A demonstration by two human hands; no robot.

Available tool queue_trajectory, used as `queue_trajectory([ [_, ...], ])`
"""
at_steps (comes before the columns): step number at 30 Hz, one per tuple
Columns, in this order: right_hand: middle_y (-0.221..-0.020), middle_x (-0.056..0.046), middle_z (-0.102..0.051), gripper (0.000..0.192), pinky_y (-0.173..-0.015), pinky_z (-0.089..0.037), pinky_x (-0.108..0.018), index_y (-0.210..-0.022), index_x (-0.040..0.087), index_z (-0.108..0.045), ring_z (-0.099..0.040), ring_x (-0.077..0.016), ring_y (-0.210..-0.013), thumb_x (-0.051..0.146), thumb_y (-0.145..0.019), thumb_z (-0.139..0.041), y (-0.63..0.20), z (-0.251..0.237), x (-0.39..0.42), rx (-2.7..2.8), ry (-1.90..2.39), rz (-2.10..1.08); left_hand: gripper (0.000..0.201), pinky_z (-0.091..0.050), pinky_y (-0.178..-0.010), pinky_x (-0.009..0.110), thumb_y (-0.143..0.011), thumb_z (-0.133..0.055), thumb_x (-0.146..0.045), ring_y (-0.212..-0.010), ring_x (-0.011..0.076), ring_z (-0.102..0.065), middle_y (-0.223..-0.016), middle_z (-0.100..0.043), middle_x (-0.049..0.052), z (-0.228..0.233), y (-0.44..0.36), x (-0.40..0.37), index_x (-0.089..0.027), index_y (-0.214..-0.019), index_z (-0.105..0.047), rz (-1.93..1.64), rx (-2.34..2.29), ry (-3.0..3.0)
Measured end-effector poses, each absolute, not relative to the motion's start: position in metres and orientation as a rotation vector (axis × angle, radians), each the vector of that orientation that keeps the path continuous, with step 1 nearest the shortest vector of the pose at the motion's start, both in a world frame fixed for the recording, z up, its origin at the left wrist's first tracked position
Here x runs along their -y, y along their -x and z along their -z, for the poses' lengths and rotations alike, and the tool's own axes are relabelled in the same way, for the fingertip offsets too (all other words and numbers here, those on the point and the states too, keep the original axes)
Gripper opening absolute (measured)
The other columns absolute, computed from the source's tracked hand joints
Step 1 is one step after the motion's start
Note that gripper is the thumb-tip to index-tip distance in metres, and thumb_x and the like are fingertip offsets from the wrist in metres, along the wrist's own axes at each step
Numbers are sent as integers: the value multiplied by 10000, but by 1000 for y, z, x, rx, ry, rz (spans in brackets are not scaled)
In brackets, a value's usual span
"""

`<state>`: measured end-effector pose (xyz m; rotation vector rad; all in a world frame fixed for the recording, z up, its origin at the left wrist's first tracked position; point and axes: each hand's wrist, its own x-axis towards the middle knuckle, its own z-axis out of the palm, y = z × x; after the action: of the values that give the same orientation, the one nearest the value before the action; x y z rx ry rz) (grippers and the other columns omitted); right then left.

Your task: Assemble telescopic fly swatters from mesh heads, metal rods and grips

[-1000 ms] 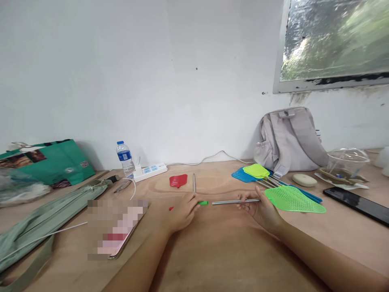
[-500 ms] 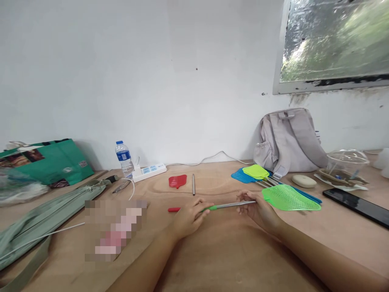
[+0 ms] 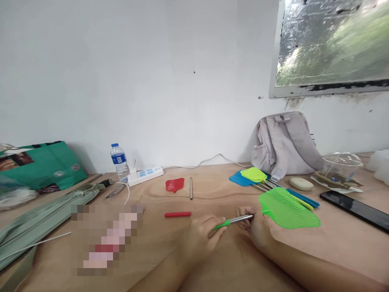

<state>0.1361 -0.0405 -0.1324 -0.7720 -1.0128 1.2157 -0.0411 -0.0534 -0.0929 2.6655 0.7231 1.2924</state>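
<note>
Gripping the green fly swatter (image 3: 288,207) by both ends of its stem, the hands work close together just in front of the backpack (image 3: 285,144) side of the bench (image 3: 212,259); the left hand (image 3: 199,239) pinches the green handle tip (image 3: 223,224), fingers curled around it, while the right hand (image 3: 258,227) is clenched on the metal shaft (image 3: 241,219) right beside the mesh head. The swatter sits low over the bench, head pointing toward the backpack, handle pointing away from it. The likeliest slip, as I judge it, is at the join; the shaft looks smooth and thin, so a pull or twist off its axis could let the handle tip pop free or the shaft bend; the mesh head could also swing into the pile of swatters (image 3: 252,177) lying between it and the backpack and scatter them. The loose red handle (image 3: 177,214) and the bare rod (image 3: 191,188), farther from the backpack, could roll if an elbow nudges the bench.
</note>
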Motion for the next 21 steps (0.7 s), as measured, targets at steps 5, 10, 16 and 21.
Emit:
queue_trajectory([
  [5, -350, 59, -188, 332, -338, -164, -220, -363, 214, -290, -155, -71, -333, 356, -650, -377, -125, 130, 52, 868, 628, -1323, 117, -465, -557, 176, -805, -509, -189, -620, 91, -575, -704, -621, 14, 92, 36, 57, -170, -842, -618, -1380, -719, -2749],
  [10, -359, 74, -156, 338, -320, -134, -210, -378, 219, -241, -110, -58, -323, 381, -633, -393, -120, 130, 56, 870, 537, -1359, 117, -457, -556, 201, -813, -503, -209, -595, 98, -568, -686, -618, 6, 91, 29, 65, -179, -833, -615, -1436, -772, -2808],
  [16, -357, 65, -182, 336, -337, -140, -223, -375, 222, -249, -140, -66, -329, 395, -633, -379, -126, 132, 41, 958, 626, -1315, 123, -443, -535, 202, -825, -474, -222, -606, 111, -571, -709, -615, -2, 95, 24, 68, -202, -810, -594, -1281, -1003, -2740],
  [21, -369, 57, -240, 342, -376, -166, -240, -409, 218, -293, -198, -77, -362, 405, -690, -351, -135, 139, 21, 1187, 902, -1224, 127, -442, -565, 241, -828, -444, -222, -673, 153, -584, -811, -623, 1, 98, 27, 51, -219, -866, -565, -899, -1261, -2825],
])
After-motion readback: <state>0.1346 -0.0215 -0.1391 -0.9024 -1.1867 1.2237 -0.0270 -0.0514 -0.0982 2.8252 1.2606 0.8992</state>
